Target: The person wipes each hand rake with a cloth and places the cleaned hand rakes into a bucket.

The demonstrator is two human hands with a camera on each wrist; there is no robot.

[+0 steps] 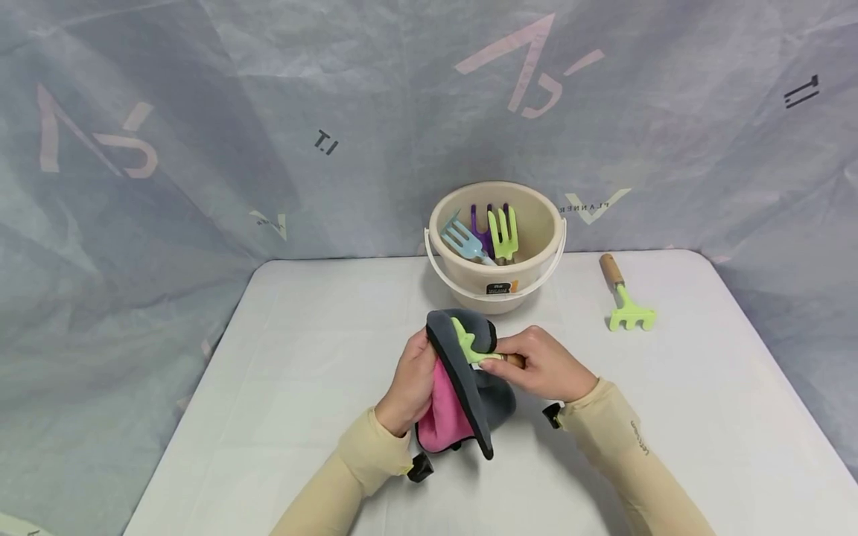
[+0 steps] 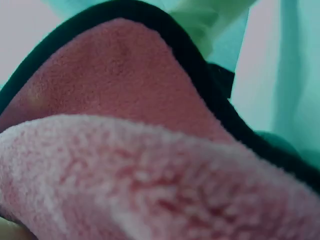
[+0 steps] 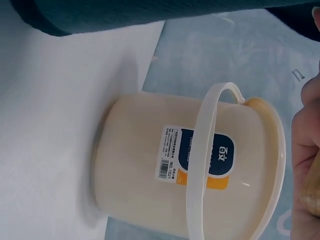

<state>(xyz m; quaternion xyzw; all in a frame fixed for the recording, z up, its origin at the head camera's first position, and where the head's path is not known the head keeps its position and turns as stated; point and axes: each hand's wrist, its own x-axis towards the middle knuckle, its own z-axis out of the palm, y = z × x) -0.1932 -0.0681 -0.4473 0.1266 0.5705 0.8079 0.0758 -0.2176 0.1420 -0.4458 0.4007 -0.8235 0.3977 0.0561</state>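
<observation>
In the head view my left hand [image 1: 414, 381] grips a two-sided cloth [image 1: 447, 409], pink on one face and grey on the other, with black edging. My right hand [image 1: 546, 365] holds the wooden handle [image 1: 515, 360] of a light-green garden hand tool [image 1: 467, 342]. The cloth lies against the tool's green head and covers part of it, so its full shape is hidden. Pink cloth [image 2: 110, 75] fills most of the left wrist view. At the right edge of the right wrist view, fingers [image 3: 307, 125] curl beside the wooden handle [image 3: 311, 190].
Just beyond my hands stands a cream bucket [image 1: 492, 286] with a white handle; blue, purple and green garden forks lean inside. A light-green hand rake [image 1: 630, 309] with a wooden handle lies right of it on the white table [image 1: 302, 357]. Grey printed sheeting [image 1: 375, 97] hangs behind.
</observation>
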